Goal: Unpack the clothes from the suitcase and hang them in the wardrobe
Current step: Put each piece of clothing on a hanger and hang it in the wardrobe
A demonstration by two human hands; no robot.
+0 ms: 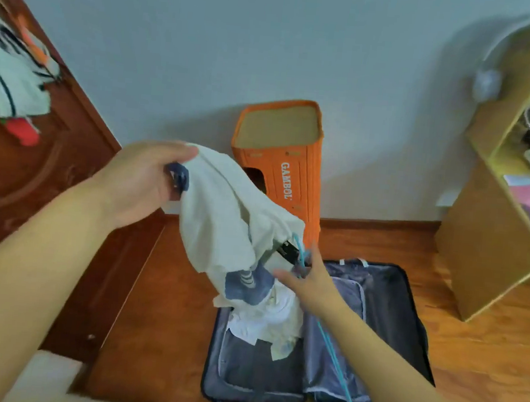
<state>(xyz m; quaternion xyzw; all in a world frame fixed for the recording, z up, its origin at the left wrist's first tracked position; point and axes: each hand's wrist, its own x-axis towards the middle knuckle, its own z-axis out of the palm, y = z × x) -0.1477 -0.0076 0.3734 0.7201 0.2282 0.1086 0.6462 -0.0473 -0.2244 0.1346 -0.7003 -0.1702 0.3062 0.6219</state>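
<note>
My left hand [143, 180] grips the top of a cream shirt [224, 216] with a dark blue collar and holds it up above the floor. The shirt hangs down over the open dark suitcase [385, 310], which lies flat on the wooden floor. My right hand [311, 281] holds a light blue hanger [336, 361] at the shirt's lower edge, with some fingers stretched toward the cloth. The hanger runs down along my right forearm. A pile of white clothes [266, 322] lies in the suitcase's left half.
An orange GAMBOL box [280, 157] stands against the wall behind the suitcase. A red-brown wooden door [34, 187] with clothes hanging on it fills the left. A light wooden shelf unit [492, 220] stands at the right.
</note>
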